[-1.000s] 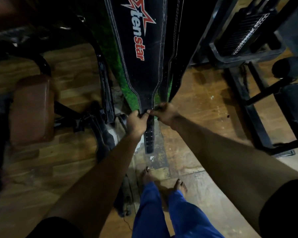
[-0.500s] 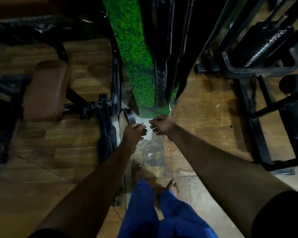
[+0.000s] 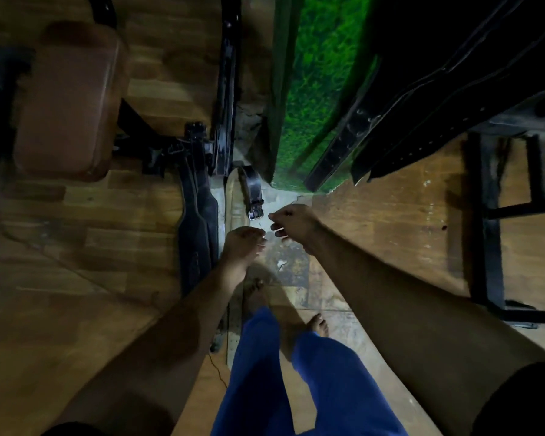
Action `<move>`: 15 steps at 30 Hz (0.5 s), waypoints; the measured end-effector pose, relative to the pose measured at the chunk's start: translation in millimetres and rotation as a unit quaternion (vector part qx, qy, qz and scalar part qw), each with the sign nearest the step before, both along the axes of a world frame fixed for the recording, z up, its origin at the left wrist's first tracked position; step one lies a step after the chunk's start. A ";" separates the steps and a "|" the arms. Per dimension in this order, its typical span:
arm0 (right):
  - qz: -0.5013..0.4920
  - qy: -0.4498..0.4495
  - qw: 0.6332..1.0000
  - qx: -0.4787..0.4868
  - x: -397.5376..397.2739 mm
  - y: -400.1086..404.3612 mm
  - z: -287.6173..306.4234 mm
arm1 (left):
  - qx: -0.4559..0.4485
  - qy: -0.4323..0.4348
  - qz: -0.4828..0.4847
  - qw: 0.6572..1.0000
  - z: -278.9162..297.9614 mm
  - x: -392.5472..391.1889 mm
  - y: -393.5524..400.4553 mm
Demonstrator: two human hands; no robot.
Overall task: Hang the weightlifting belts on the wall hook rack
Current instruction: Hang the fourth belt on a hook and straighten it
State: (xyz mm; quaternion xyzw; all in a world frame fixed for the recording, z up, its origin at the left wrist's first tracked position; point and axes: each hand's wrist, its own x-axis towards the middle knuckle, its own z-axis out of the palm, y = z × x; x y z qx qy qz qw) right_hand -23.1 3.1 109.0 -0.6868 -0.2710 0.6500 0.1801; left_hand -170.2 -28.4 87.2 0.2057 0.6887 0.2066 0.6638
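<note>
Several black weightlifting belts (image 3: 390, 121) hang down against the green turf wall (image 3: 315, 89) at the upper right; the hook rack itself is out of view. More belts lie on the floor: a wide dark one (image 3: 199, 240) to the left and a curled strap with a metal buckle (image 3: 253, 196) near the wall's foot. My left hand (image 3: 244, 242) and my right hand (image 3: 291, 223) hover side by side just below that buckle. Both hold nothing, with fingers loosely curled.
A brown padded bench (image 3: 66, 102) on a black frame (image 3: 225, 89) stands at the left. A black machine frame (image 3: 488, 228) stands at the right. The floor is wood plank with a worn concrete patch (image 3: 283, 262) by my bare feet.
Both hands let go of the hanging belt's strap end and dropped away from it. My view tilted down and left, bringing the floor belts into sight.
</note>
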 end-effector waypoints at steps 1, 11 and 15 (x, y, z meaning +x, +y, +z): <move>-0.001 -0.003 1.000 -0.003 -5.2 5.2 -10.7 | -0.007 -0.002 0.004 1.000 -13.9 -5.7 6.7; 0.047 -0.048 0.998 0.003 -24.0 85.4 -206.5 | 0.029 0.073 -0.084 0.993 -204.9 -28.1 126.3; 0.035 -0.074 0.997 0.008 -16.0 113.6 -317.8 | 0.034 0.093 -0.112 0.989 -309.1 -20.7 164.4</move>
